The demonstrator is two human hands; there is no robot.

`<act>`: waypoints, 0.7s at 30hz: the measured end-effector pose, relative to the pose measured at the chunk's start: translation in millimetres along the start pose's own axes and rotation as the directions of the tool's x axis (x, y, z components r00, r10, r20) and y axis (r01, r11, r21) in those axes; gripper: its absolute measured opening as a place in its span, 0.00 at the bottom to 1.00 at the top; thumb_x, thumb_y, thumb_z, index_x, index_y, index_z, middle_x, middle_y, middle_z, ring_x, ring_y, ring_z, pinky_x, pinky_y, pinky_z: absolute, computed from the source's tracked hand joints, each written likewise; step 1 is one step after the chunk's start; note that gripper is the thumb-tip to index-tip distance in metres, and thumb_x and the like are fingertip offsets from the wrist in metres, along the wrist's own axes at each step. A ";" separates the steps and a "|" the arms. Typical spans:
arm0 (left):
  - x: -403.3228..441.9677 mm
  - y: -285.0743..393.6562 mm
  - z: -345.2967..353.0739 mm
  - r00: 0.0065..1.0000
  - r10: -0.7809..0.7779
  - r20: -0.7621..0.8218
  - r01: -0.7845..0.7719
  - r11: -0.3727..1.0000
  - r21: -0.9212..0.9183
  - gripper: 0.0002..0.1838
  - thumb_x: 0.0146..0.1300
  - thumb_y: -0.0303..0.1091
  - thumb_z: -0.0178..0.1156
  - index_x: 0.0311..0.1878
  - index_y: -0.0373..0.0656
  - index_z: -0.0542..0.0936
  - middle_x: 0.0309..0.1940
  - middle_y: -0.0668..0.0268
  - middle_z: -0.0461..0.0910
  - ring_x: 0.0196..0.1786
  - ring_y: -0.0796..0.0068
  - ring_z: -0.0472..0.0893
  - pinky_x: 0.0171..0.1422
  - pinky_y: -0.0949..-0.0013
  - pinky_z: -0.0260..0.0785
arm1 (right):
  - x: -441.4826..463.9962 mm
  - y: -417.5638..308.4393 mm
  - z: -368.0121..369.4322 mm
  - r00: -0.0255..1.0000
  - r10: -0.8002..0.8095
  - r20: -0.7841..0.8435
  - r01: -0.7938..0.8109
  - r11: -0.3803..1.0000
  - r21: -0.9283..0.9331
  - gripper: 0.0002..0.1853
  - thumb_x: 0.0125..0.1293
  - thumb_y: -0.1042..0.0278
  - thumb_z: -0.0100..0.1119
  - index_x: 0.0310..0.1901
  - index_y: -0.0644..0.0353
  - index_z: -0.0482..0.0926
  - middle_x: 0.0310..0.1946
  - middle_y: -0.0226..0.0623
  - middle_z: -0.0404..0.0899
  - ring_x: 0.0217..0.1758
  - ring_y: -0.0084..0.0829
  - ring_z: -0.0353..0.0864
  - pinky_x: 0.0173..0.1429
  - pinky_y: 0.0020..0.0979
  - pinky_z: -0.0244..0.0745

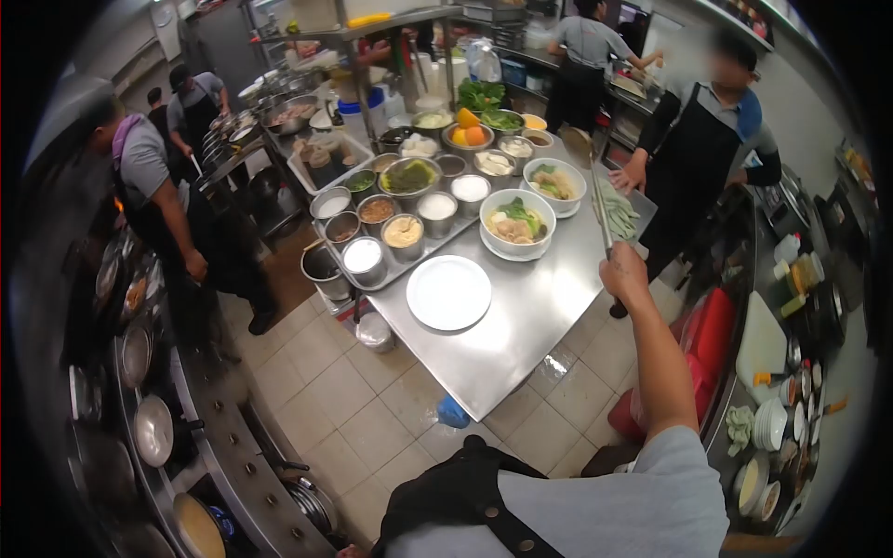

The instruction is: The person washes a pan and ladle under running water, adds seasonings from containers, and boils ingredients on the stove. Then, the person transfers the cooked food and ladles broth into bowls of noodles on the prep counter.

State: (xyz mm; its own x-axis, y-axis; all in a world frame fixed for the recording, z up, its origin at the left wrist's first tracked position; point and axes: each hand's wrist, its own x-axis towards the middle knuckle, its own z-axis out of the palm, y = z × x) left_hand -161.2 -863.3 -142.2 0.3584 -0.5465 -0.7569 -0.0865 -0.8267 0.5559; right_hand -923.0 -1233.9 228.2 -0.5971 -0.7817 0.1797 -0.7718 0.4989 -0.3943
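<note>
My right hand (625, 272) is stretched out over the right edge of the steel table (521, 344). Its fingers are wrapped round the long handle of a ladle (600, 200), whose bowl end points away from me. Left of the ladle, two white bowls of food with green leaves stand on the table, a nearer bowl (515, 226) on a saucer and a farther bowl (555, 186). A round white plate (448, 292) lies nearer to me. Only a sliver of my left hand (352, 551) shows at the bottom edge, its fingers hidden.
Several metal tubs of ingredients stand in a tray (391, 276) on the table's left. A co-worker (712, 139) stands across at the right, one hand near a green cloth (617, 209). Stoves with pans (153, 430) line my left; a counter with stacked bowls (769, 426) runs along my right.
</note>
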 end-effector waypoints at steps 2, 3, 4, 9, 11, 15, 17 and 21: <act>-2.1 -1.0 -11.4 0.998 -0.007 -0.065 -0.007 0.978 -0.207 0.17 0.69 0.54 0.52 0.44 0.51 0.76 0.29 0.69 0.76 0.25 0.74 0.74 0.29 0.67 0.70 | -10.1 -11.9 -7.3 0.998 -0.044 -0.042 0.044 0.999 0.014 0.12 0.54 0.67 0.54 0.34 0.68 0.77 0.35 0.61 0.78 0.44 0.60 0.77 0.51 0.48 0.72; -4.4 -2.6 -21.7 0.996 -0.014 -0.094 -0.020 0.937 -0.350 0.17 0.69 0.55 0.51 0.44 0.52 0.75 0.28 0.69 0.75 0.24 0.74 0.73 0.28 0.66 0.70 | -5.6 4.1 2.4 0.977 -0.185 -0.107 0.193 0.979 0.063 0.11 0.54 0.66 0.55 0.34 0.66 0.76 0.28 0.53 0.79 0.34 0.50 0.81 0.42 0.44 0.74; -3.8 -3.8 -32.6 0.993 -0.026 -0.113 -0.037 0.851 -0.523 0.17 0.69 0.56 0.50 0.43 0.53 0.75 0.27 0.70 0.74 0.23 0.74 0.72 0.26 0.66 0.69 | -12.4 0.4 -3.2 0.981 -0.194 -0.020 0.191 0.930 0.314 0.07 0.55 0.67 0.55 0.31 0.61 0.75 0.22 0.38 0.74 0.25 0.34 0.73 0.31 0.36 0.68; -6.3 -7.4 -60.9 0.914 -0.218 -0.343 -0.244 0.380 -0.892 0.46 0.62 0.73 0.38 0.75 0.52 0.53 0.75 0.57 0.52 0.75 0.58 0.55 0.74 0.47 0.47 | -91.5 -54.7 -33.9 0.900 -0.256 0.353 -0.217 0.439 0.872 0.21 0.64 0.70 0.51 0.57 0.71 0.70 0.17 0.19 0.61 0.13 0.09 0.56 0.11 0.16 0.51; 11.0 -20.5 -82.0 0.800 -0.342 -0.493 -0.412 0.286 -0.865 0.46 0.63 0.73 0.38 0.75 0.50 0.51 0.74 0.56 0.53 0.71 0.54 0.62 0.69 0.41 0.52 | -106.6 -42.7 -7.6 0.869 -0.295 0.397 -0.349 0.202 0.915 0.24 0.64 0.72 0.52 0.60 0.72 0.66 0.17 0.19 0.60 0.12 0.11 0.57 0.10 0.16 0.50; -28.7 54.0 -128.0 0.699 -0.492 -0.519 -0.497 0.188 -0.847 0.55 0.57 0.77 0.45 0.74 0.40 0.50 0.73 0.50 0.53 0.66 0.48 0.66 0.64 0.42 0.60 | -229.9 -170.7 -46.1 0.652 -0.513 0.559 -0.414 0.377 0.829 0.12 0.69 0.67 0.52 0.44 0.69 0.70 0.18 0.31 0.68 0.11 0.22 0.63 0.14 0.20 0.59; -26.7 64.6 -150.8 0.782 -0.400 -0.478 -0.422 0.224 -0.878 0.57 0.52 0.80 0.47 0.72 0.40 0.56 0.68 0.50 0.60 0.62 0.52 0.70 0.64 0.42 0.61 | -242.1 -174.5 -19.5 0.431 -0.688 0.584 -0.409 0.428 0.806 0.13 0.70 0.69 0.50 0.49 0.70 0.69 0.18 0.31 0.67 0.10 0.24 0.63 0.14 0.21 0.62; -13.2 82.3 -188.7 0.947 0.051 -0.317 -0.320 0.099 -0.942 0.40 0.60 0.69 0.52 0.58 0.39 0.70 0.52 0.53 0.76 0.49 0.52 0.78 0.55 0.45 0.69 | -346.7 -251.3 17.0 0.546 -0.700 0.460 -0.230 0.403 0.886 0.22 0.61 0.71 0.55 0.56 0.70 0.69 0.15 0.24 0.66 0.12 0.17 0.63 0.12 0.18 0.55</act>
State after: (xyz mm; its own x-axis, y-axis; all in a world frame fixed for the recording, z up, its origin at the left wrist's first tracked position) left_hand 2.3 -899.0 -21.7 0.6294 -0.5176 -0.5795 0.7524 0.2194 0.6211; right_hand -518.3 -1094.7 249.6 0.3144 -0.9484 -0.0404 0.0202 0.0492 -0.9986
